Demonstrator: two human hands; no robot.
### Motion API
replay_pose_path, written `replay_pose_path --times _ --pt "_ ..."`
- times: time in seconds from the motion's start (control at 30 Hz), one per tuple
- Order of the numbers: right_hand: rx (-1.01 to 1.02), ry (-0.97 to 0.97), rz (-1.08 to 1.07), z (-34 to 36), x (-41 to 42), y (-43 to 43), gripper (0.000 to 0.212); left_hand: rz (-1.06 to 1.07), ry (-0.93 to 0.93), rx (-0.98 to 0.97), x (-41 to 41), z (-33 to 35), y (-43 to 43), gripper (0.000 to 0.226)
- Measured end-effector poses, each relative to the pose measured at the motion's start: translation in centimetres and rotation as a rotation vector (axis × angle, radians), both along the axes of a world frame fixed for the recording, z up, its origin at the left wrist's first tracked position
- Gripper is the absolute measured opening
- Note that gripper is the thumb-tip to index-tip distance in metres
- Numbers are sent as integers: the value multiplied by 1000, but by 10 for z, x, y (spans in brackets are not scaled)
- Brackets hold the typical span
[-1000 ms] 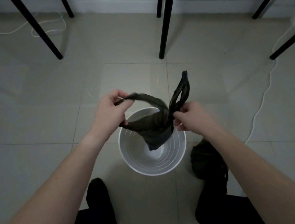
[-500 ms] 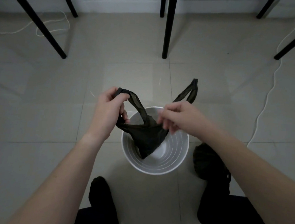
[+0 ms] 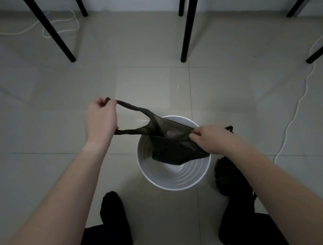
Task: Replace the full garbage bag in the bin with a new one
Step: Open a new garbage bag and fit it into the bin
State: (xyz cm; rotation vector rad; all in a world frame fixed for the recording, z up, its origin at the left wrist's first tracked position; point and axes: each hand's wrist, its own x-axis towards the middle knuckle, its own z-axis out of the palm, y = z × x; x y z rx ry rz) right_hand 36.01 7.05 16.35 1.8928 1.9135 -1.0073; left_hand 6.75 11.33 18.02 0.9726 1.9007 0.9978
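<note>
Left grip point(image 3: 100, 121): I see it curled round 1 handle loop of the new bag point(image 3: 167, 136).
Right grip point(image 3: 210, 140): pinching the bag's mouth edge.
Bag axis: stretched left-right between both grips, its body drooping over the bin point(image 3: 170, 188) opening (the right grip is nearer the bin, above its rim).

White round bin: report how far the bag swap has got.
Done: the white round plastic bin shows bare ribbed walls, no liner; the dark bundle beside it may be the old bag. In hand: the left hand grips a handle loop of the thin black plastic bag, the right hand pinches its mouth, above the bin. Left: open it, line the bin.
</note>
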Motion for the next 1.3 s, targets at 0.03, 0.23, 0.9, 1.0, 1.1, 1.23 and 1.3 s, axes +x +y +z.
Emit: replay_pose_path --times 0.03,0.23,0.9,1.0,1.1,1.23,1.3 --pt "24 -5 -9 1 3 -1 38 -2 41 -13 -2 2 0 11" --pt "194 42 11 9 8 -13 54 -367 746 261 22 15 -17 41" --pt "141 -84 22 17 17 -9 31 -854 970 -80 67 -47 -17 15" --pt "60 -121 -24 16 24 -11 29 -743 805 -51 59 -43 -14 13" --pt "74 -164 -6 17 25 -14 35 -618 716 -59 58 -35 -18 35" --pt "138 -180 -9 22 21 -20 39 -576 731 -10 56 -23 -22 24" --pt "187 -159 -21 28 21 -24 40 -595 734 27 52 -17 -26 24"
